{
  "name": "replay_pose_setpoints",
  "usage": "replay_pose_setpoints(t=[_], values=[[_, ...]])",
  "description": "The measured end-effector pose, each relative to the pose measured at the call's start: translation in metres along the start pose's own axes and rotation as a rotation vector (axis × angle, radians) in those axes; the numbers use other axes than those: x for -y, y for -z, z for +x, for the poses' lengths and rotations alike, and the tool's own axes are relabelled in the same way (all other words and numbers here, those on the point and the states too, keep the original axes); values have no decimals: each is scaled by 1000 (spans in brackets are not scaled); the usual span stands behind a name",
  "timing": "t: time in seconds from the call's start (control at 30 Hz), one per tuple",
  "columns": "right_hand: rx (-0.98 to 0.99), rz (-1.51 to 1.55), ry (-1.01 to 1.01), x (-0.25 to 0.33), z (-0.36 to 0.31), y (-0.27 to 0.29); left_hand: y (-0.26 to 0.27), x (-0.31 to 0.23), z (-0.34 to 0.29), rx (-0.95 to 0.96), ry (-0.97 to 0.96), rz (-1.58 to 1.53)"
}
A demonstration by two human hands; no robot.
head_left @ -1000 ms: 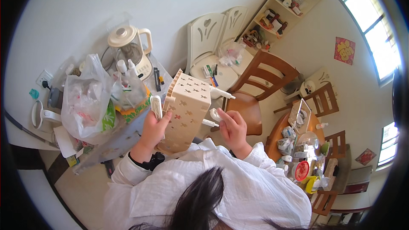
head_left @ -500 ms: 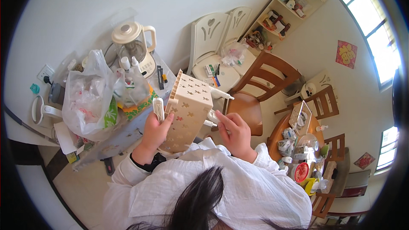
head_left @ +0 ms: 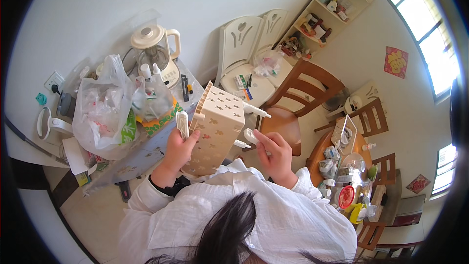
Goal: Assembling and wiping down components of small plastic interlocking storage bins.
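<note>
Left grip: the left hand point(head_left: 178, 150) is closing on the left side of a beige basket point(head_left: 215, 139), its thumb lying against the wall; a long white part point(head_left: 182, 124) is standing up from the same grip.
Right grip: the right hand point(head_left: 276, 152) is pinching a small white piece point(head_left: 251, 136) between thumb and fingers, keeping it apart from the basket.
Basket: it is tilting between the hands, its toothed rim facing left, two white legs point(head_left: 256, 110) jutting right.
Open room: a narrow gap is separating the right hand from the basket wall; a brown chair point(head_left: 281, 134) is standing just beyond the legs.
Left edge: a pale patterned table cover point(head_left: 139, 161) is hanging near the left hand.
Left containers: a white plastic bag point(head_left: 105, 117) is holding crumpled plastic; farther, a cream kettle point(head_left: 148, 36) is standing lidded.
Right table: the brown table point(head_left: 315, 155) is carrying bags and a red-topped tub point(head_left: 346, 196).
Far: a white chair point(head_left: 232, 63) is bearing small boxes and a plastic bag; a shelf point(head_left: 328, 10) is holding bottles and packages.
</note>
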State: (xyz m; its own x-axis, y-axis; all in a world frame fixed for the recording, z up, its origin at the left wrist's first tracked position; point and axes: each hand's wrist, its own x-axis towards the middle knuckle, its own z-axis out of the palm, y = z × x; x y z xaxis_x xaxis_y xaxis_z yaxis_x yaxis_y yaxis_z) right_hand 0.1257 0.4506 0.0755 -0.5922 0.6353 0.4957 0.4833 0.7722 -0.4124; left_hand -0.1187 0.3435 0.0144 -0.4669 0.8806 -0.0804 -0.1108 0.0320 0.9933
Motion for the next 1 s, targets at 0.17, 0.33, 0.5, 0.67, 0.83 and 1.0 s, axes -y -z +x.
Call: replay_pose_setpoints(t=[0.17,0.33,0.5,0.67,0.83,1.0], values=[[24,130,-54,4,0,-2,-4,-10,-3,33,-7,5],[38,81,-48,5,0,-1,-6,-3,-3,37,-49,-69],[118,57,-51,5,9,9,-8,-5,-6,54,-53,3],[241,220,-203,-6,13,9,-10,-5,-3,118,-61,75],[294,260,-230,-26,20,0,-14,-1,-2,107,-104,74],[414,351,-96,-51,36,-8,-17,-3,-1,80,-144,163]])
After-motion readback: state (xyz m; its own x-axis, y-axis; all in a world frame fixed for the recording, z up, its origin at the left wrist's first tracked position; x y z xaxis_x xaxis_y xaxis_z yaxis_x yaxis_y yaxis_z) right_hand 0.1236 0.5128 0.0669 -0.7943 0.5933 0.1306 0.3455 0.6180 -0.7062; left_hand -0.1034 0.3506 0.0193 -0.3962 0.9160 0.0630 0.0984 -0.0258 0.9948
